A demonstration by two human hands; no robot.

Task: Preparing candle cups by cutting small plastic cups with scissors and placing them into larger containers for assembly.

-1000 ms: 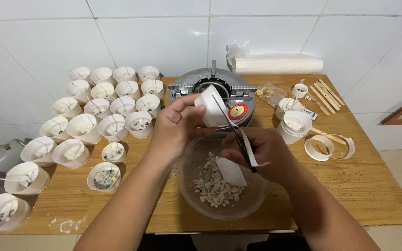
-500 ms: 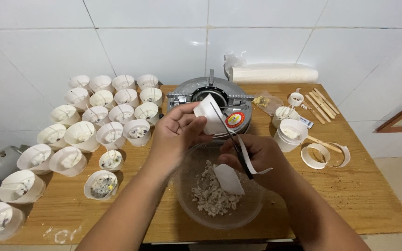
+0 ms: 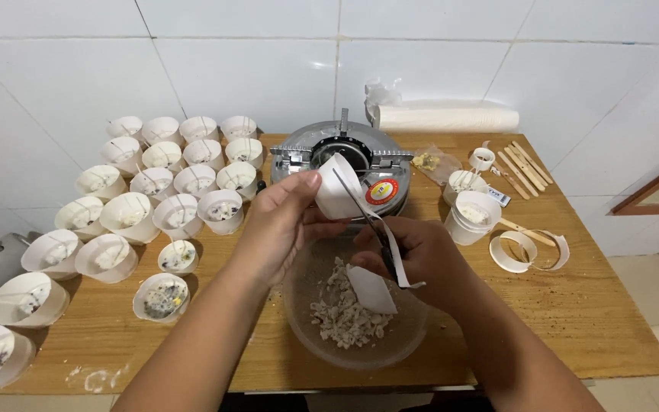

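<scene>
white paper cup (image 3: 337, 194), wooden-brown table (image 3: 573, 305), silver burner (image 3: 345, 152)

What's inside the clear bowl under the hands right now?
The clear bowl holds a heap of pale crumbly chunks and a white paper offcut. The right hand covers the bowl's upper right part, so anything there is hidden.

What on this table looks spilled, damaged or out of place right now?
The paper cup in the left hand is cut open, a strip hanging by the scissors in the right hand. Cut paper rings lie loose at right. A whitish smear marks the table's front left edge.
</scene>
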